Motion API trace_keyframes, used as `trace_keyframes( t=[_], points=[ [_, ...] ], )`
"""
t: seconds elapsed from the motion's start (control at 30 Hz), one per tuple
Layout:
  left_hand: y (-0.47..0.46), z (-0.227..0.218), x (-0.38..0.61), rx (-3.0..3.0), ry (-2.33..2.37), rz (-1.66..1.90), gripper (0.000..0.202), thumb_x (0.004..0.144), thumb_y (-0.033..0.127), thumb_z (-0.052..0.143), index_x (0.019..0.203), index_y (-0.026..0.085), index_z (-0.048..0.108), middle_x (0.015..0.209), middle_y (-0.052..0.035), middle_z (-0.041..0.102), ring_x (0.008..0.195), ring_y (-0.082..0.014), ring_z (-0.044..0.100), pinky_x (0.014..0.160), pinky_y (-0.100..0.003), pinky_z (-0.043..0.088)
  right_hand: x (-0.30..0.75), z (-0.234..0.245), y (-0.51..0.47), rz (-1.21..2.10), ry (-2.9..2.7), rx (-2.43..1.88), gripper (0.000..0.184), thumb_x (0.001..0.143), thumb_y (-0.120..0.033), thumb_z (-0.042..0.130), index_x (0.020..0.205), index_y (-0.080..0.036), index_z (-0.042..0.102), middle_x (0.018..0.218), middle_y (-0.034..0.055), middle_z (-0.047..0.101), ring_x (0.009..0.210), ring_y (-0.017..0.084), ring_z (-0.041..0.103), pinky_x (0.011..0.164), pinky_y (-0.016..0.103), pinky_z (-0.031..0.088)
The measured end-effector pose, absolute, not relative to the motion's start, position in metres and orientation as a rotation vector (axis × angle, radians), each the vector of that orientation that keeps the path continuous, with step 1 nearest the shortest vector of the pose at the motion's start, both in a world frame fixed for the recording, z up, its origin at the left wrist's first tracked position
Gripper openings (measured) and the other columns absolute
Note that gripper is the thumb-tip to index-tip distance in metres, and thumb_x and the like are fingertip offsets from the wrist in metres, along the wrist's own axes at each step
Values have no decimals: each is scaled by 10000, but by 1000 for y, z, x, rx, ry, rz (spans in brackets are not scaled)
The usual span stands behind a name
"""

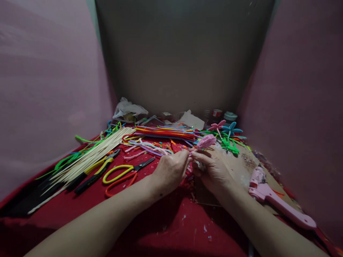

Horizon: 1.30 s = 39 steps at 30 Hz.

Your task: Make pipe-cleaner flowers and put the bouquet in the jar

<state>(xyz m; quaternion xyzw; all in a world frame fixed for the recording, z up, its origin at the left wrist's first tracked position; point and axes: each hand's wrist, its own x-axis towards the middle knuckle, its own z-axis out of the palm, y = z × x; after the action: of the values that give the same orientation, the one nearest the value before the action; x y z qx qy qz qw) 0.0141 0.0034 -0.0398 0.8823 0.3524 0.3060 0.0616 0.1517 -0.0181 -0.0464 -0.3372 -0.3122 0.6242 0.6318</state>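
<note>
Both hands were up close together over the middle of the surface (184, 223), which had a red cloth look and was dotted with little scraps. The thing being worked on was a pink fuzzy bud (206, 141) on a thin stem, and it was held just above the surface, head tilted up and off to the right. The left hand (173, 166) was curled nearly closed, with the stem pinched at the fingertips. The right hand (211, 166) was right next to it, fingers bent in and also pinching the stem just below the bud. Couldn't really make out each finger, they overlapped too much.

Left of the left hand sat some scissors (137, 167) with one yellow and one red handle, then yellow-and-black pliers (107, 165), and beside those a big fan of thin wooden sticks (93, 153). Behind the hands was a bundle of colored pipe cleaners (166, 132), mostly red and blue. Past the right hand there was a pink flower (217, 125) next to a blue flower (231, 129), with a green tangle (229, 145) just below. A pink glue gun (278, 203) lay on its side beyond the right forearm, partly over some cardboard (248, 157).
</note>
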Motion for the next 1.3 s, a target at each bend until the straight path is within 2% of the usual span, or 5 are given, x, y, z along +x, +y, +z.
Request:
trace_keyframes(
  t=[0.17, 0.47, 0.8, 1.0, 1.3],
  points=[
    [6, -35, 12, 2545, 1041, 975, 186, 852, 182, 391, 719, 192, 520, 583, 21, 472, 522, -103, 412, 543, -218, 281, 150, -43, -21, 1421, -768, -753, 176, 586, -242, 753, 687, -162, 633, 590, -43, 548, 476, 63, 396, 387, 175, 263],
    [2, -16, 15, 1736, 822, 915, 247, 812, 323, 501, 634, 156, 539, 496, 48, 416, 427, -55, 326, 412, -178, 246, 152, -43, -18, 1452, -870, -663, 138, 618, -234, 708, 739, -172, 683, 692, -5, 654, 596, 114, 536, 584, 242, 415],
    [9, -21, 7, 1104, 472, 559, 156, 829, 316, 519, 796, 166, 491, 491, 99, 356, 302, 2, 148, 327, -145, 139, 152, -35, -21, 1521, -837, -668, 159, 616, -204, 723, 758, -148, 675, 611, -13, 613, 511, 73, 494, 471, 192, 355],
    [3, -19, 12, 1553, 682, 654, 263, 859, 389, 430, 725, 165, 463, 514, 75, 340, 362, -34, 239, 373, -176, 191, 152, -38, -20, 1432, -809, -687, 120, 595, -200, 727, 664, -147, 642, 583, -23, 584, 522, 76, 476, 464, 184, 341],
    [6, -42, 14, 2615, 1099, 980, 220, 866, 220, 365, 688, 166, 484, 566, 25, 423, 502, -97, 342, 511, -241, 235, 147, -42, -22, 1328, -841, -753, 164, 606, -259, 743, 636, -138, 636, 526, -48, 510, 459, 49, 357, 415, 194, 244]
  ],
)
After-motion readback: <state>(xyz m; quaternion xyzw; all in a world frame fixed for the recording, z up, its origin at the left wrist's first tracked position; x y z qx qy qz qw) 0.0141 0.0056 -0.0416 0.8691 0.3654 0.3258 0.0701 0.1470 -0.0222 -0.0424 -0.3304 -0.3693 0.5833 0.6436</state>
